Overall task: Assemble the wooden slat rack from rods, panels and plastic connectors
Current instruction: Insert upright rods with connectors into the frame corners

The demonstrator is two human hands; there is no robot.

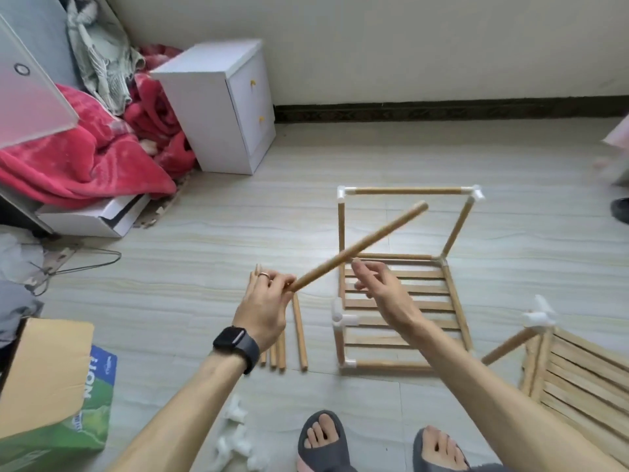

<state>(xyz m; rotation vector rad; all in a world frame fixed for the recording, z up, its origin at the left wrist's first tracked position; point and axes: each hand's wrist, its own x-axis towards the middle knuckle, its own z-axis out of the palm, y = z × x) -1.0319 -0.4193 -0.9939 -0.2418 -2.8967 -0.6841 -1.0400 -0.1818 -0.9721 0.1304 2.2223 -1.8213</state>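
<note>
One round pale wooden rod (357,247), low end pinched by left hand (265,311); right hand (384,294) fingers hung open near it. Free tip over half-built wooden slat frame (384,340) could have popped white plastic connectors (342,194).

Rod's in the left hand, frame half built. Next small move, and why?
Probably swing the rod down and seat its free end in the white connector on the left side of the frame; its socket looks empty. The left hand grips only its near end; the right hand is close enough to guide.
</note>
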